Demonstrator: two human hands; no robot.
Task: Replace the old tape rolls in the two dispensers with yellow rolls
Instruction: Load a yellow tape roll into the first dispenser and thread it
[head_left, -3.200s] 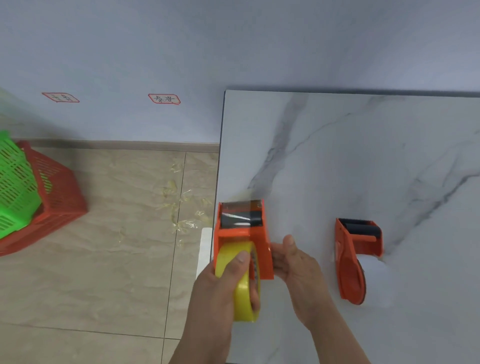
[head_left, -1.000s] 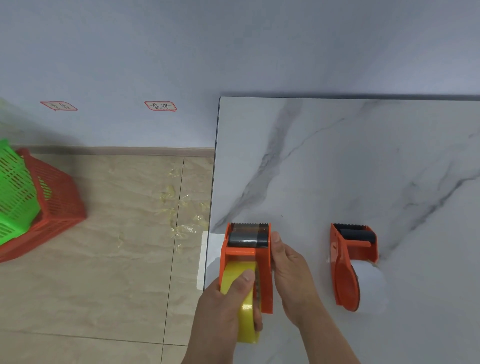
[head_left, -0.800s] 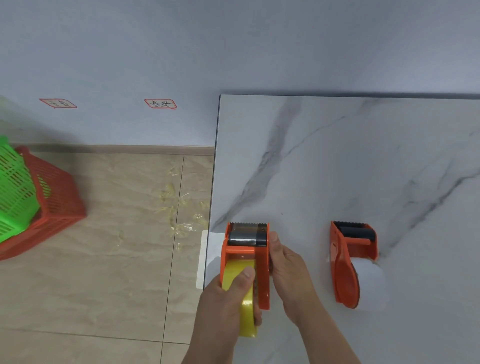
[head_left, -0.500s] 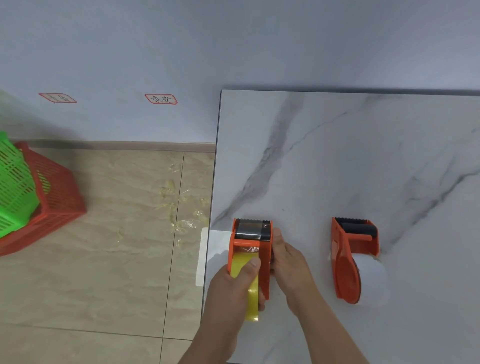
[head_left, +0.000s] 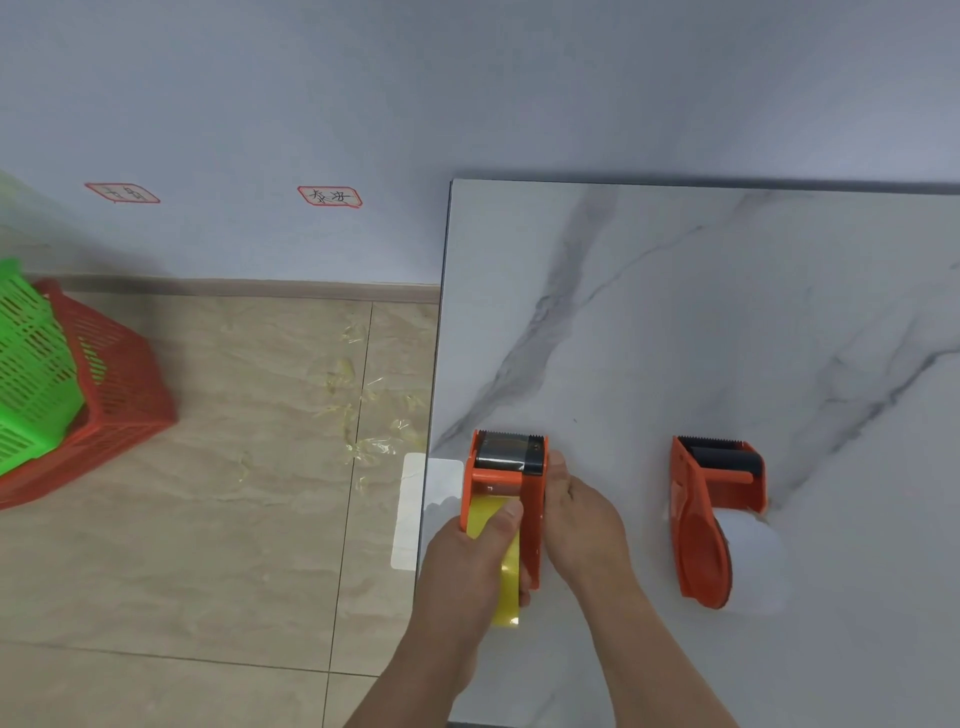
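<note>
Nearest the camera, two bare forearms reach up from the bottom edge onto a white marble table (head_left: 701, 312). The left hand (head_left: 467, 566) wraps a yellow roll (head_left: 506, 577) seated in the left dispenser (head_left: 530, 499): its thumb lies pressed flat on the roll's upper face, and the remaining fingers curl under the roll, mostly hidden. The right hand (head_left: 582, 525) lies against the dispenser's right wall, fingers pressed together along the orange plastic, the thumb tip reaching up beside the black roller at the dispenser's head. This dispenser stands close to the table's left edge, its serrated blade pointing away from the person. Just left of it a white sheet (head_left: 421, 509) lies partly on the table and overhangs the edge.

To the right, well apart from the hands, the right dispenser (head_left: 701, 519) lies untouched, blade likewise pointing away; a white roll (head_left: 753, 561) sits in it, showing past its right side.

Farther off, left of the table, the tiled floor (head_left: 182, 519) bears scraps of clear tape (head_left: 363, 405). At the far left a green basket (head_left: 31, 364) rests in a red basket (head_left: 114, 389). Two red-bordered labels (head_left: 330, 197) are stuck to the wall (head_left: 467, 78) behind.
</note>
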